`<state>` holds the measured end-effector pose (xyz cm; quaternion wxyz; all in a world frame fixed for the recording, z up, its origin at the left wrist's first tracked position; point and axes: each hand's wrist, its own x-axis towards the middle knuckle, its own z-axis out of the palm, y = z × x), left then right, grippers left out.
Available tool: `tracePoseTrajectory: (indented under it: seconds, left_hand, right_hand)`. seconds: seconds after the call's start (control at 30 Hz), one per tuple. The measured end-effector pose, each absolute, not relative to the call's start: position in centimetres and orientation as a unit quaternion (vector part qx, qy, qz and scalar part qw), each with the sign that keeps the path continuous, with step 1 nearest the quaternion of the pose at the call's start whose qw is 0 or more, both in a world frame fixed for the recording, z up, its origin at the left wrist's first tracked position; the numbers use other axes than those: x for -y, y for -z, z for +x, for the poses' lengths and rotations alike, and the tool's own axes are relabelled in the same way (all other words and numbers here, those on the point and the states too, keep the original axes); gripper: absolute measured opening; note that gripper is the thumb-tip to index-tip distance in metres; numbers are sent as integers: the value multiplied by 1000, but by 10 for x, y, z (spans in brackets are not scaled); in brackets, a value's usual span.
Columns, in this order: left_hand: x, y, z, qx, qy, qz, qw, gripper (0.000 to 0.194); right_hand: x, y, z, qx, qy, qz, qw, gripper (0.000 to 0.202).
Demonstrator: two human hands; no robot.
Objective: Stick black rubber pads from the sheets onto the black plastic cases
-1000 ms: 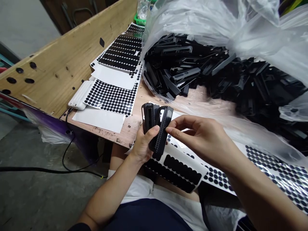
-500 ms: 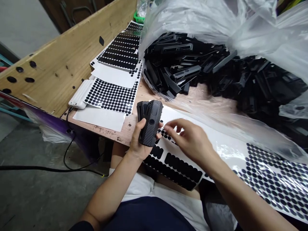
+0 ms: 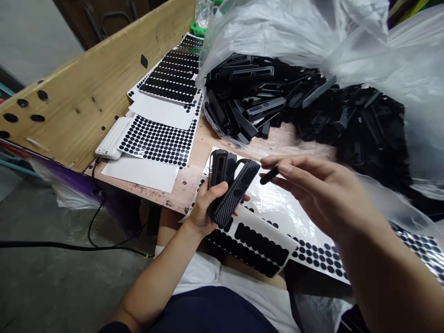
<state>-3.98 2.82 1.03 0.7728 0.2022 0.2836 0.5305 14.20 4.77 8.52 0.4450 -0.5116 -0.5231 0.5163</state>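
Two black ribbed plastic cases (image 3: pixel 231 192) are gripped in my left hand (image 3: pixel 205 208), fanned apart at their upper ends, with the thumb across them. Dark round spots show on the face of the right-hand case. Just right of the cases, my right hand (image 3: pixel 312 185) pinches a small dark elongated piece (image 3: pixel 269 175) between thumb and fingers. Under both hands lie white sheets, one a sheet of black stickers (image 3: pixel 260 240) that hangs over the table's front edge near my lap.
A clear plastic bag (image 3: pixel 294 27) full of black parts (image 3: pixel 263 108) fills the back right. Sticker sheets (image 3: pixel 156 138) and a white device (image 3: pixel 113 138) with a cable lie at the left, beside a wooden side board (image 3: pixel 86 83). A green basket (image 3: pixel 198 28) stands behind.
My right hand has moved right and now pinches the dark piece. The two cases in my left hand have spread apart and tilted to the right.
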Motion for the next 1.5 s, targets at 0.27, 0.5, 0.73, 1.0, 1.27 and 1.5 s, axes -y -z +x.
tracePoseTrajectory:
  seconds: [0.27,0.5,0.73,1.0,1.27,1.5]
  left_hand:
    - [-29,-13,-40,-278,-516,212,782,56]
    - [-28,-14,-40,-287,-516,208,780,55]
    - [-28,-15,-40,-280,-520,202,781,54]
    - [-28,-16,-40,-276,-524,201,780,54]
    - [-27,-15,-41,-290,-520,210,775,54]
    - [-26,-11,-42,-286,-524,209,775,50]
  right_hand:
    - [-63,-92,131,557,-546,-489,390,34]
    - [-61,-88,133,571,-528,-495,389,33]
    - [-61,-88,133,602,-484,-509,379,33]
    - [-57,-93,130,635,-419,-528,379,35]
    - [-55,-92,130,651,-400,-516,387,21]
    - [-58,-91,132,577,-484,-532,387,34]
